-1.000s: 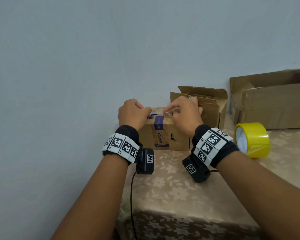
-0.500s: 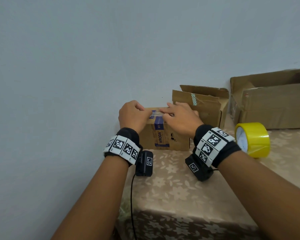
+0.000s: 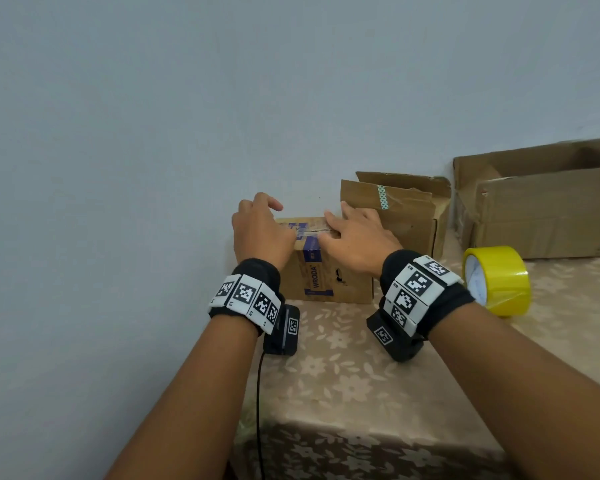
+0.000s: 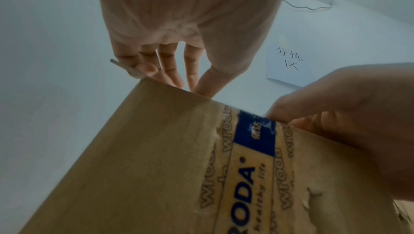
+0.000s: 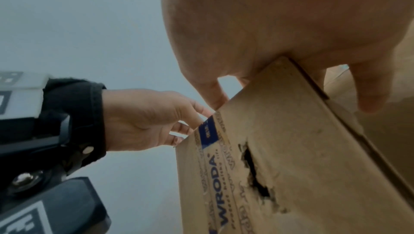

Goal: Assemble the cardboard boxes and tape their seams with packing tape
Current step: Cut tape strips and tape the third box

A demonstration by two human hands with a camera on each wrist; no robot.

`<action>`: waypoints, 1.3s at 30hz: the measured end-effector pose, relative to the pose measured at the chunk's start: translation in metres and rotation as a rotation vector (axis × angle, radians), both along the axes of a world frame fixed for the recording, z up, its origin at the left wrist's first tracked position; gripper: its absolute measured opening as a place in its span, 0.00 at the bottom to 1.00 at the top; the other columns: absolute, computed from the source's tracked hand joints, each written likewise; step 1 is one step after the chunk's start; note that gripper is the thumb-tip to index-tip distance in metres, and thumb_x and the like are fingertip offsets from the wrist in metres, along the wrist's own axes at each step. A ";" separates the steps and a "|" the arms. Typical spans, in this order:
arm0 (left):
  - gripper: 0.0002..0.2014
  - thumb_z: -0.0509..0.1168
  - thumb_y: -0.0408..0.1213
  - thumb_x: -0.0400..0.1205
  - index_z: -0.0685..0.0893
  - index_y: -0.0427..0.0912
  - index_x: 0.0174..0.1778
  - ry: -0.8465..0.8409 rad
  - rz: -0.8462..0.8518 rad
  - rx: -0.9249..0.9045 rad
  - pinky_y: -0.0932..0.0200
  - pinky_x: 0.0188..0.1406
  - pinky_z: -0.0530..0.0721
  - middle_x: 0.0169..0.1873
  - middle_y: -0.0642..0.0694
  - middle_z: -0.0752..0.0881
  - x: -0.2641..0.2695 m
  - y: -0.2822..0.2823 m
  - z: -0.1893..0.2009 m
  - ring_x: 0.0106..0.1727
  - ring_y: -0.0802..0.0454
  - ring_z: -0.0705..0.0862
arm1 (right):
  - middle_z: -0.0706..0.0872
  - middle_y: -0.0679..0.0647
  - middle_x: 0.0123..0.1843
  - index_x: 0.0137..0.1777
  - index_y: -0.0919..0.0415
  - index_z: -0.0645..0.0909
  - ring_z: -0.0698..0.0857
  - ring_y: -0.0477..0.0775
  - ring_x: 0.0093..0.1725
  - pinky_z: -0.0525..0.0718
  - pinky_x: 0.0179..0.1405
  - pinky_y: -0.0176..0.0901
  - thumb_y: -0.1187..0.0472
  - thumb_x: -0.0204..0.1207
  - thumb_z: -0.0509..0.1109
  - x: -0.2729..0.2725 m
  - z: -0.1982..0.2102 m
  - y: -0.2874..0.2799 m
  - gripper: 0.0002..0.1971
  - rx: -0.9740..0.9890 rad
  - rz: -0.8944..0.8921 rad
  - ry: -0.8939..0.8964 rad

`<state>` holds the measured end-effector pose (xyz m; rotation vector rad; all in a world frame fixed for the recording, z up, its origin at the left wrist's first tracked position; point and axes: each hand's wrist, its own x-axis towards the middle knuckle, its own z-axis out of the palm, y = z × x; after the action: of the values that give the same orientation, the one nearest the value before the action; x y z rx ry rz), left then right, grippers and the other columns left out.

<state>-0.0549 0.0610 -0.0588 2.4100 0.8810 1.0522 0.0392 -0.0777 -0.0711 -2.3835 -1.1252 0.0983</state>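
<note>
A small cardboard box point(image 3: 340, 275) with a blue WRODA strip stands at the table's back left, with clear tape point(image 3: 312, 231) along its top seam. My left hand point(image 3: 261, 227) arches over the box's left top. Its straight fingers point(image 4: 172, 73) touch the top edge, and the little finger curls on a thin grey strip point(image 4: 122, 65). My right hand point(image 3: 355, 234) lies flat on the right of the top, its thumb point(image 4: 291, 113) at the blue strip. A torn hole point(image 5: 254, 172) marks the box front point(image 5: 313, 158). A yellow tape roll point(image 3: 496, 279) stands to the right.
A second box point(image 3: 406, 216) with raised flaps stands just behind the small one. A larger open box point(image 3: 541, 213) sits at the back right. The floral tablecloth point(image 3: 343, 393) ends in a front edge near me. A grey wall runs along the left.
My right hand has uncurled and now lies flat on the box top. The left hand has loosened from a fist, its fingers reaching down to the top.
</note>
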 end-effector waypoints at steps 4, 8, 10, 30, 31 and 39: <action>0.16 0.71 0.27 0.78 0.82 0.48 0.58 -0.186 -0.085 -0.044 0.63 0.44 0.81 0.55 0.49 0.79 0.001 -0.008 0.005 0.52 0.52 0.82 | 0.54 0.53 0.93 0.90 0.55 0.59 0.49 0.56 0.90 0.59 0.86 0.59 0.43 0.89 0.58 0.001 -0.002 -0.001 0.34 0.113 0.008 0.055; 0.19 0.68 0.24 0.84 0.81 0.43 0.68 -0.429 -0.395 -0.579 0.49 0.55 0.93 0.66 0.45 0.82 0.010 -0.022 0.017 0.60 0.47 0.89 | 0.59 0.54 0.91 0.88 0.60 0.65 0.51 0.55 0.89 0.57 0.86 0.54 0.47 0.88 0.64 0.005 -0.007 0.001 0.32 0.255 0.004 0.115; 0.25 0.61 0.21 0.86 0.73 0.40 0.80 -0.422 -0.507 -0.856 0.46 0.63 0.90 0.76 0.44 0.76 0.012 -0.029 0.019 0.70 0.41 0.84 | 0.63 0.55 0.90 0.84 0.61 0.72 0.53 0.55 0.89 0.57 0.85 0.53 0.52 0.89 0.61 0.009 -0.010 0.004 0.26 0.308 0.003 0.170; 0.25 0.50 0.20 0.87 0.74 0.41 0.78 -0.499 -0.280 -0.913 0.69 0.28 0.84 0.57 0.46 0.77 0.008 -0.021 0.021 0.49 0.55 0.80 | 0.81 0.51 0.68 0.68 0.52 0.85 0.84 0.47 0.59 0.82 0.43 0.34 0.63 0.92 0.51 0.024 -0.028 0.017 0.20 0.752 -0.168 0.675; 0.24 0.51 0.20 0.87 0.75 0.41 0.78 -0.514 -0.272 -0.912 0.68 0.28 0.84 0.60 0.44 0.77 0.006 -0.020 0.021 0.49 0.55 0.80 | 0.83 0.51 0.66 0.69 0.53 0.84 0.85 0.46 0.56 0.84 0.42 0.35 0.63 0.92 0.51 0.023 -0.027 0.016 0.20 0.780 -0.183 0.705; 0.25 0.67 0.22 0.81 0.81 0.46 0.74 -0.468 -0.153 -0.643 0.52 0.55 0.90 0.74 0.48 0.79 0.003 -0.007 0.012 0.62 0.54 0.84 | 0.87 0.55 0.64 0.65 0.49 0.80 0.89 0.57 0.61 0.88 0.65 0.61 0.60 0.92 0.52 0.020 -0.025 0.015 0.15 0.877 -0.208 0.798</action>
<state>-0.0524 0.0541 -0.0473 1.5876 0.7113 1.0146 0.0592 -0.0630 -0.0964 -1.4240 -0.3892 0.3608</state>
